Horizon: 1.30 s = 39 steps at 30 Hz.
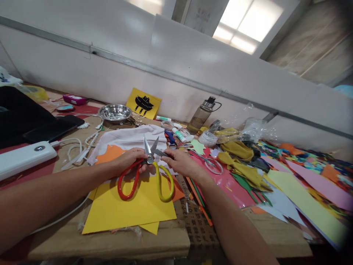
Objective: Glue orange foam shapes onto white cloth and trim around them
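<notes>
A pair of scissors [149, 159] with one red and one yellow handle is spread open above the yellow sheets [129, 211]. My left hand [135, 159] is closed around the scissors near their pivot, on the red-handle side. In my right hand [176, 161] is a small dark grey piece [159, 152], pinched between thumb and fingers and touching or very near the blades. Behind the hands lies a crumpled white cloth [132, 133] with an orange paper piece [109, 154] on it.
A steel bowl [115, 113], a yellow card with a black cutout [156, 106] and a bottle [200, 117] stand near the wall. Left is a white power bank [24, 158]. Yellow cloth strips [242, 171] and coloured paper scraps [306, 169] cover the right side.
</notes>
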Each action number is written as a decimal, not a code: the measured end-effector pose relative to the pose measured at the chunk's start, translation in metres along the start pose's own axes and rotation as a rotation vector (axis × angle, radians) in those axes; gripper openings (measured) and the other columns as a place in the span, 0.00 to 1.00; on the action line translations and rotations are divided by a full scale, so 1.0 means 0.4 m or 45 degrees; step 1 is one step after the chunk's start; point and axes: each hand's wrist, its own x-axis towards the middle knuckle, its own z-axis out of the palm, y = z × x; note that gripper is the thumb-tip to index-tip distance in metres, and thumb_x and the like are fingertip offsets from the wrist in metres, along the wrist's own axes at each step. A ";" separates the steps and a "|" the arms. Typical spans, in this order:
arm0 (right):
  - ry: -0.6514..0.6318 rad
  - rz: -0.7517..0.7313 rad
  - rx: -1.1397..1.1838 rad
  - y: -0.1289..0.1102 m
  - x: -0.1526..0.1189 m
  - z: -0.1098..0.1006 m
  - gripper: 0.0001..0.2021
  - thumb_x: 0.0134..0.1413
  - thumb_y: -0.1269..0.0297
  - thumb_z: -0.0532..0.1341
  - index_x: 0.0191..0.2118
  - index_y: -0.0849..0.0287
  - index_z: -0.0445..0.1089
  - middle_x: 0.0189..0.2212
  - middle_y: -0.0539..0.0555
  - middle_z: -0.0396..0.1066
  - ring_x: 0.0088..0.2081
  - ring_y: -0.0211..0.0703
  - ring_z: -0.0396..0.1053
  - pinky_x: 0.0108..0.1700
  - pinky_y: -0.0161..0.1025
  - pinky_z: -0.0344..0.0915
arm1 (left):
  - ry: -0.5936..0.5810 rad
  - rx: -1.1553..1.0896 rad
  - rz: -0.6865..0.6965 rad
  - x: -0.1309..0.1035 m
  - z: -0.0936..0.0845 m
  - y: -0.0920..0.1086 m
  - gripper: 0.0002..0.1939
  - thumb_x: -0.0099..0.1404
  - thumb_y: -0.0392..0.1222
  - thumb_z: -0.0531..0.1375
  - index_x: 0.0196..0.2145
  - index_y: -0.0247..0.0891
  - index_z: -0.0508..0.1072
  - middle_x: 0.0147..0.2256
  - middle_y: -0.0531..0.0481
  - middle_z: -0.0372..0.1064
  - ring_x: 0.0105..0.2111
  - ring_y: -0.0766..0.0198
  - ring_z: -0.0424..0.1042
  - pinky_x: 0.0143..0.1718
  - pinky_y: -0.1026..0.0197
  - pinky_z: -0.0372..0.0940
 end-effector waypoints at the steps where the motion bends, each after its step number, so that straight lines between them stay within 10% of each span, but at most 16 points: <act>1: 0.007 -0.009 0.001 0.001 0.000 0.001 0.09 0.62 0.65 0.54 0.32 0.61 0.68 0.24 0.48 0.66 0.26 0.34 0.62 0.31 0.32 0.54 | -0.003 0.016 -0.002 -0.001 0.001 0.001 0.17 0.61 0.46 0.53 0.21 0.33 0.68 0.15 0.48 0.64 0.10 0.70 0.57 0.09 0.66 0.50; 22: 0.082 -0.003 -0.063 0.009 0.014 0.010 0.10 0.62 0.64 0.54 0.33 0.61 0.69 0.28 0.51 0.72 0.30 0.36 0.66 0.32 0.32 0.55 | 0.002 0.228 -0.026 0.002 -0.004 0.001 0.23 0.65 0.54 0.52 0.24 0.33 0.70 0.15 0.52 0.65 0.09 0.73 0.54 0.10 0.68 0.48; 28: 0.360 0.108 -0.265 0.013 0.025 0.012 0.14 0.63 0.61 0.52 0.48 0.59 0.69 0.42 0.60 0.75 0.44 0.49 0.71 0.42 0.38 0.60 | -0.012 0.199 -0.006 0.007 -0.010 -0.010 0.23 0.62 0.59 0.54 0.27 0.34 0.70 0.16 0.53 0.65 0.09 0.71 0.54 0.10 0.67 0.49; 39: 0.318 0.119 -0.358 0.024 0.045 0.009 0.19 0.63 0.60 0.51 0.56 0.56 0.67 0.50 0.62 0.73 0.50 0.55 0.70 0.50 0.46 0.63 | -0.002 0.149 -0.001 0.006 -0.004 -0.005 0.21 0.61 0.57 0.56 0.28 0.33 0.70 0.16 0.52 0.66 0.11 0.72 0.55 0.12 0.68 0.48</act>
